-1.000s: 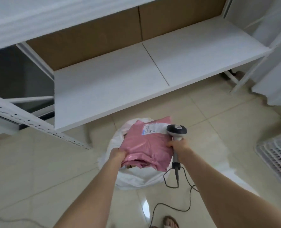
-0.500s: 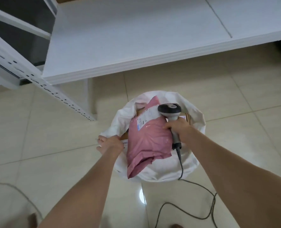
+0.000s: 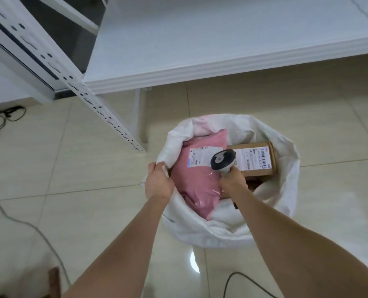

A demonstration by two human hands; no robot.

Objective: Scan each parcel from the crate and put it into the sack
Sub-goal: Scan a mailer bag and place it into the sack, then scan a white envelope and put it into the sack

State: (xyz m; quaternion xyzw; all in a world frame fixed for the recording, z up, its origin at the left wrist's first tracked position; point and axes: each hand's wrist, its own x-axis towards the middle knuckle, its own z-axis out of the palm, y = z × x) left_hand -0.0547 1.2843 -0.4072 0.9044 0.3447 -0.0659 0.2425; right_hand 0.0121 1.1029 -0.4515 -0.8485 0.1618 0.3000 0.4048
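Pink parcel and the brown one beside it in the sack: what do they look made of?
Pink parcel: soft, glossy plastic film, judging by its wrinkles and sheen. Brown parcel: likely matte cardboard, with stiff straight edges. Sack: white, floppy, probably woven plastic; weave unclear.

In the white woven sack (image 3: 287, 190), label print on the pink plastic mailer (image 3: 192, 183) is too small to read.

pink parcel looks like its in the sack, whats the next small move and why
Probably let the left hand release the sack rim and lift both hands out: the pink parcel lies inside the sack beside the brown box, and the right hand holds the scanner above it.
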